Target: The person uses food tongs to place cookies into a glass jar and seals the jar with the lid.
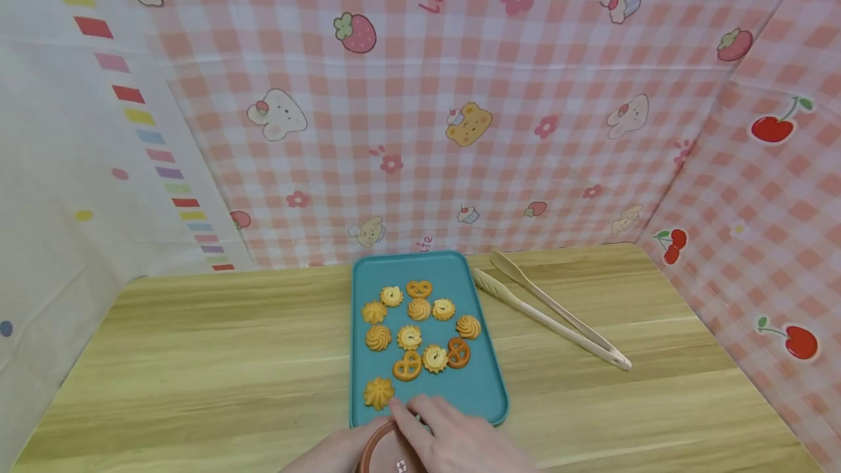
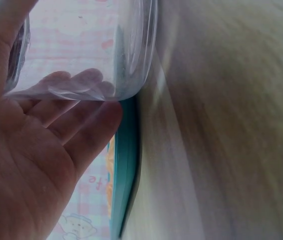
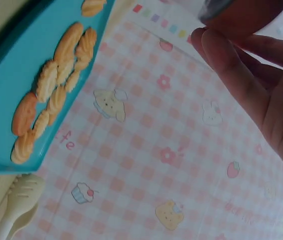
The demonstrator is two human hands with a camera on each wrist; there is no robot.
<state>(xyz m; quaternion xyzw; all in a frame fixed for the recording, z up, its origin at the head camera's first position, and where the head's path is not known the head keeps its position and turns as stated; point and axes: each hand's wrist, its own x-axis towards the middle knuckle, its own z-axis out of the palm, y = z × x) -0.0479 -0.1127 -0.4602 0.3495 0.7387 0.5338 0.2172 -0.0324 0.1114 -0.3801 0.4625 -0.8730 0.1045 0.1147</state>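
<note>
At the front edge of the head view, a clear plastic jar with a brown lid [image 1: 384, 451] stands between the two hands. My left hand [image 2: 41, 155] holds the transparent jar [image 2: 136, 75] round its side, thumb on one side and fingers behind. From above, my right hand [image 1: 453, 433] grips the lid, fingers over its far edge; the right wrist view shows the fingers of that hand [image 3: 261, 75] at the lid's rim. Just beyond lies a teal tray [image 1: 453, 400] bearing several cookies [image 1: 379, 393] and pretzels [image 1: 407, 366].
Beige tongs [image 1: 558, 327] lie spread on the wooden table [image 1: 230, 356], right of the tray. A pink checked cloth [image 1: 407, 93] with cartoon prints hangs behind the table and continues along the right side.
</note>
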